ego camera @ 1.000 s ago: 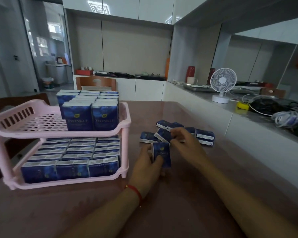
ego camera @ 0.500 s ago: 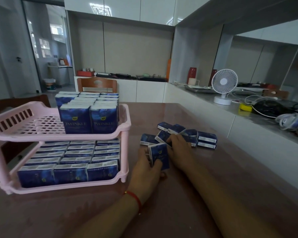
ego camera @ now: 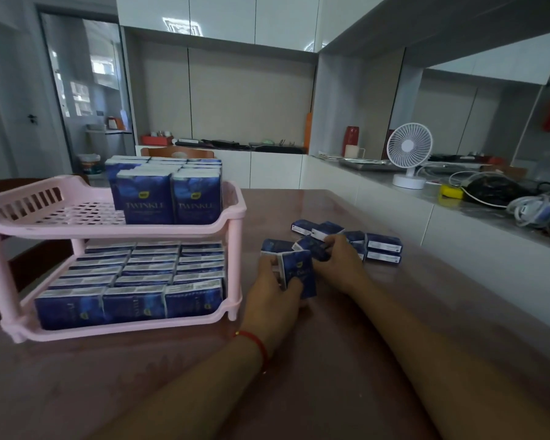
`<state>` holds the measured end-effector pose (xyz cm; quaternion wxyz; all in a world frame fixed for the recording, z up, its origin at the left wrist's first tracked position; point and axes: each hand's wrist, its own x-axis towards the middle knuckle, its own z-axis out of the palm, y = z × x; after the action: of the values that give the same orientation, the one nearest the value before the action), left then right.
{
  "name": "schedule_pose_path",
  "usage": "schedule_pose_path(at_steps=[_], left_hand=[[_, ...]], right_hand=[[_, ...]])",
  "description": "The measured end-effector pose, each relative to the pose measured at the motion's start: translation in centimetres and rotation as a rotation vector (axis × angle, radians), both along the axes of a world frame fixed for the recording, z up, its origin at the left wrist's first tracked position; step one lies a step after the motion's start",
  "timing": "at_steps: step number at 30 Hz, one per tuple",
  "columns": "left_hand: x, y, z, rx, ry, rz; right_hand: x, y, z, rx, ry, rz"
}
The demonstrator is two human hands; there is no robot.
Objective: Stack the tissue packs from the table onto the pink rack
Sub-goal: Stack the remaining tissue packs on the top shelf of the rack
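Both of my hands are working at the loose tissue packs near the middle of the table (ego camera: pixel 346 360). With my left hand (ego camera: pixel 273 300), a red string bracelet (ego camera: pixel 256 344) on its wrist, I am gripping an upright tissue pack (ego camera: pixel 299 274), thumb curled over its front face and fingers wrapped round its left edge, its lower end touching the tabletop. Just beyond it my right hand (ego camera: pixel 340 265) is reaching into the pile of packs (ego camera: pixel 356 241), fingers curling down onto a tilted pack (ego camera: pixel 311 246) at the near side of the pile; whether they are actually pinching it or only resting on it I cannot tell. The two hands are sitting close together, almost touching around the upright pack.

The remaining packs in the pile are lying flat, some overlapping, and two are stacked one on the other at its right end, toward the table's right edge.

Near the table's left edge the pink rack (ego camera: pixel 232 217) is standing with two tiers. Its lower tier (ego camera: pixel 140 328) is holding rows of packs from front to back. On its upper tier (ego camera: pixel 61 214), packs are standing upright in a block at the right side, leaving bare perforated floor at the left.

Beyond the table's right edge, a white desk fan (ego camera: pixel 408 154) is standing on the counter (ego camera: pixel 458 204), with a tangle of cables (ego camera: pixel 540 211) further along it.
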<state>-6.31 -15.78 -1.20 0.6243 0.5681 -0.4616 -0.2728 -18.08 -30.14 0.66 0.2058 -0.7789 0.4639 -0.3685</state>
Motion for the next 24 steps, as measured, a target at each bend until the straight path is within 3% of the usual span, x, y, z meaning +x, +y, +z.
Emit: schedule_pose_path(at_steps=[4,9,11,14,16,19,24], left_hand=[[0.0,0.1,0.0,-0.046,0.053,-0.017],[0.0,0.4,0.2,-0.041,0.057,-0.043],[-0.1,0.6,0.4,-0.044,0.051,-0.048],[-0.1,0.8,0.7,-0.052,0.075,-0.053],[-0.1,0.7,0.9,-0.056,0.161,-0.107],[-0.1,0.8,1.1,-0.07,0.255,-0.2],[-0.2,0.8,0.9,-0.149,0.01,-0.125]], right_hand=[[-2.7,-0.2,1.7,0.132,0.098,0.023],[-4.7,0.9,3.1,0.194,0.377,0.022],[-5.7,1.6,4.4,0.252,0.246,0.06],[-6.8,3.2,6.1,0.417,0.045,0.366],[-6.0,4.4,6.3,0.341,0.202,0.446],[-3.6,5.6,6.0,0.139,0.504,0.389],[-3.3,6.3,6.5,0.08,0.534,0.385]])
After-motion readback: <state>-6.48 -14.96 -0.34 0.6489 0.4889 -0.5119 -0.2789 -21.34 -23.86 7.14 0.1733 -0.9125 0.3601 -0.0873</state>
